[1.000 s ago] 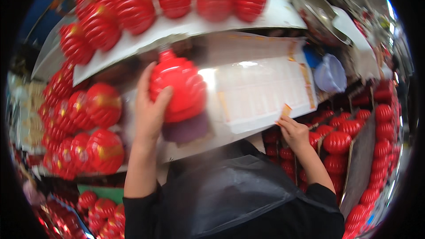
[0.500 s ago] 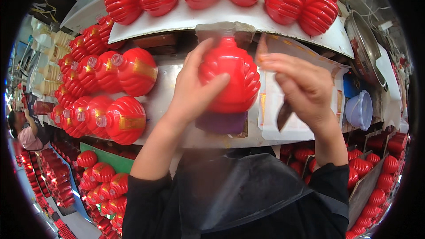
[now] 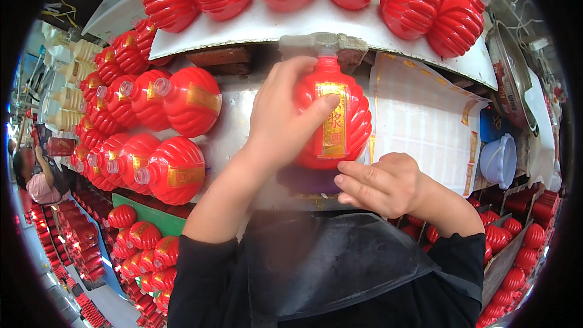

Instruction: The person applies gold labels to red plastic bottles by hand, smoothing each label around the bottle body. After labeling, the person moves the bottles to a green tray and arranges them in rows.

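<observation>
Lowered since half a second ago, the right hand [image 3: 382, 183] now curls loosely at the base of the red lantern-shaped bottle [image 3: 336, 115] at frame centre; the left hand [image 3: 285, 112] clasps its side, thumb across the gold label [image 3: 333, 118]. Similar red bottles [image 3: 176, 103] crowd left.

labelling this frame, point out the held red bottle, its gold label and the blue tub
red bottle [image 3: 358, 124], head view, ribbed right side
gold label [image 3: 334, 124], head view, middle of strip
blue tub [image 3: 499, 161], head view, outer wall
</observation>
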Demonstrator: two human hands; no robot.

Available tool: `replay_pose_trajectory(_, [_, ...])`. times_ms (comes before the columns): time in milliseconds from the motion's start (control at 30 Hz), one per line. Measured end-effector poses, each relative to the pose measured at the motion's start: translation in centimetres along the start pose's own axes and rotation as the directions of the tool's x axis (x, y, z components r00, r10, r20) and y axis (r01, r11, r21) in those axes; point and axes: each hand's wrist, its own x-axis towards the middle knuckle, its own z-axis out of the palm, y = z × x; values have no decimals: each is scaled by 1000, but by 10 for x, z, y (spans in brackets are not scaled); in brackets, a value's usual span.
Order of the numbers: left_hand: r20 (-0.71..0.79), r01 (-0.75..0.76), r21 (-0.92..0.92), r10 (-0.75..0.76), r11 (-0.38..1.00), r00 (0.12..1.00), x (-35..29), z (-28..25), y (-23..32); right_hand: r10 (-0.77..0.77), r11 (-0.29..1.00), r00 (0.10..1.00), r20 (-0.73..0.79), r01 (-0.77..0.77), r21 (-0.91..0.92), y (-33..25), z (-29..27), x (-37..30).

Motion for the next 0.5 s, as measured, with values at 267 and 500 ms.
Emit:
replay_pose_trajectory(267, [45, -234, 223, 230, 946, 972, -36, -1, -6, 623, 739, 779, 72, -616, 272, 38, 5, 32])
replay_pose_trajectory(500, [19, -227, 182, 227, 957, 974, -35, 0, -17, 636, 735, 766, 95, -639, 227, 46, 12, 38])
